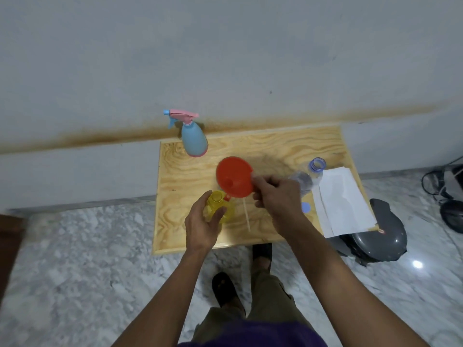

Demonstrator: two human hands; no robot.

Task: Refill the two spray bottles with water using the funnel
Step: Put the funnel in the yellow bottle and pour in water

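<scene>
A yellow spray bottle (pixel 220 205) with its top off stands near the front of the wooden table (pixel 190 176); my left hand (pixel 204 225) grips its body. My right hand (pixel 276 196) holds the red funnel (pixel 234 176) by its rim, tilted, with the spout just beside the yellow bottle's open neck. A blue spray bottle (pixel 194 139) with a pink trigger head stands at the table's back left corner. A clear water bottle (pixel 310 175), uncapped, stands behind my right hand, partly hidden by it.
A thin white tube (pixel 246 216) lies on the table between my hands. A blue cap (pixel 305 207) and a white paper (pixel 340 201) lie at the right. A dark grey bin (pixel 380 241) sits on the marble floor beside the table. Cables lie far right.
</scene>
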